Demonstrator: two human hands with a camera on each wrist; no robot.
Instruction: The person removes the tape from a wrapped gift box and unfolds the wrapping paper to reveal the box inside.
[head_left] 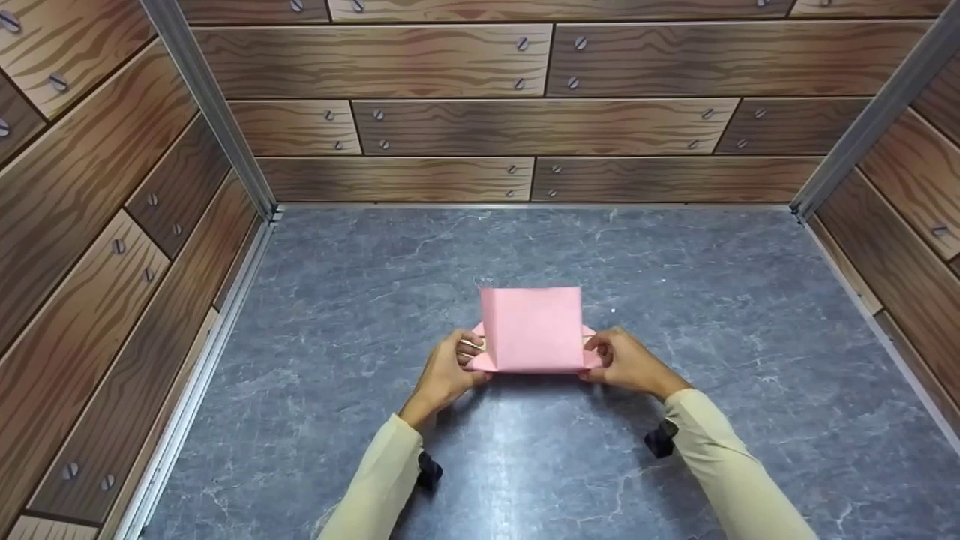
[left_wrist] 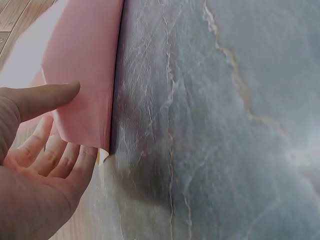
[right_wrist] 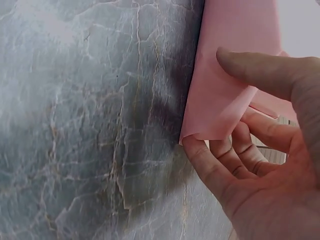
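Pink paper [head_left: 536, 330] stands in a folded, box-like shape at the middle of the grey surface, with a flap sticking out on each side. At its left end, my left hand [head_left: 450, 367] holds the flap. The left wrist view shows that thumb [left_wrist: 60, 97] over the pink paper [left_wrist: 85, 70] and the other fingers beneath its edge. My right hand [head_left: 626, 364] pinches the opposite flap. Its thumb [right_wrist: 250, 65] lies across the paper [right_wrist: 220, 100], fingers curled under the end. A pale strip shows beside the left flap; what lies inside the paper is hidden.
A grey marble-patterned surface [head_left: 360, 300] spreads around the paper. Wood-patterned panels [head_left: 450, 124] rise behind it and at both sides, joined by metal corner rails [head_left: 214, 97]. Small black devices [head_left: 429, 471] sit at both wrists.
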